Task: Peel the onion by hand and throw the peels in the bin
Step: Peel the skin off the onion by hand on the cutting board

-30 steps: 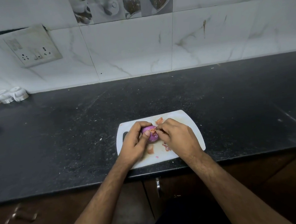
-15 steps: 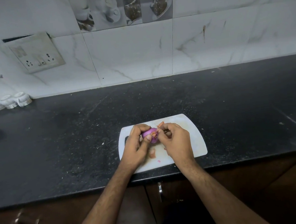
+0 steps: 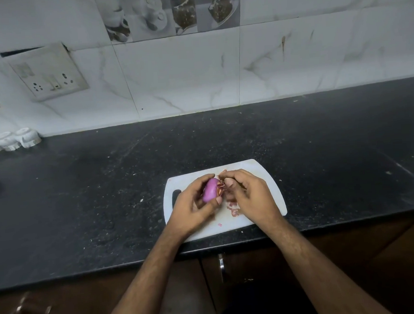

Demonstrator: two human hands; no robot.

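Two hands at work over one board (image 3: 263, 177), the landmark for this entry; it lies on the desk (image 3: 106, 200) at the near edge.

Item 1, onion (image 3: 209, 190): held just above the board's middle, purple and mostly bare, a tuft of dry skin (image 3: 220, 189) clinging to its right end.

Item 2, my left hand (image 3: 194, 206): curled round the onion, thumb under it and fingers over the top, so it cannot roll while I pull at it.

Item 3, my right hand (image 3: 250, 198): fingers curled, thumb and fingertips pinching the tuft at the onion's right end, placed there to tear the last skin away.

Item 4, peels (image 3: 234, 210): a few pink scraps on the board, below my right hand; kept there, I judge, to be gathered in one go. No bin in view.

Item 5, cups (image 3: 9, 142): three white ones, far left of the board, against the wall. Socket (image 3: 48, 74) on the wall above them.

Change since a second ago: the onion has been turned in my left hand, showing more of its smooth purple flank, with the tuft now at the right end rather than facing me. Both hands remain over the board's middle.
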